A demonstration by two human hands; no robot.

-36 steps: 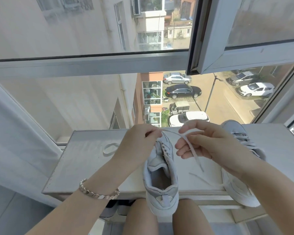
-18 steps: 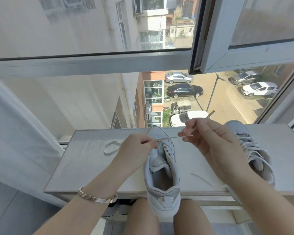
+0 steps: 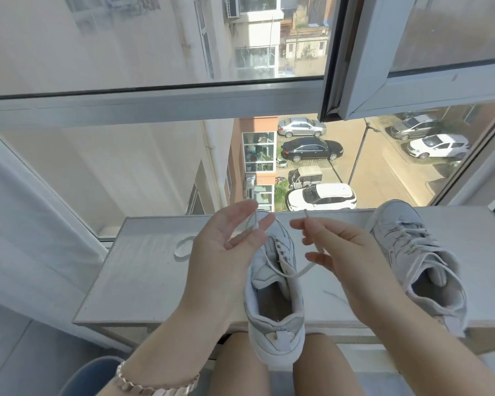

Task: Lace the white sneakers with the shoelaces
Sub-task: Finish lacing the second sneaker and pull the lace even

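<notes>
A white sneaker (image 3: 272,304) stands heel toward me at the near edge of the sill, between my knees, with its eyelets mostly bare. One white shoelace (image 3: 300,272) runs from its front eyelets out to both sides. My left hand (image 3: 226,250) is turned palm up over the toe and pinches one lace end between thumb and fingers. My right hand (image 3: 346,252) pinches the other end, whose tip sticks up above the fingers. A second white sneaker (image 3: 420,261), laced, lies on the sill to the right.
A loose shoelace loop (image 3: 185,247) lies on the white window sill (image 3: 143,281) to the left of my left hand. The window sash (image 3: 355,52) stands open above, with a street far below. A blue bin (image 3: 92,375) stands at lower left.
My left hand has turned palm up and lifted off the sneaker's toe. My right hand has dropped lower and drawn its lace end out to the right.
</notes>
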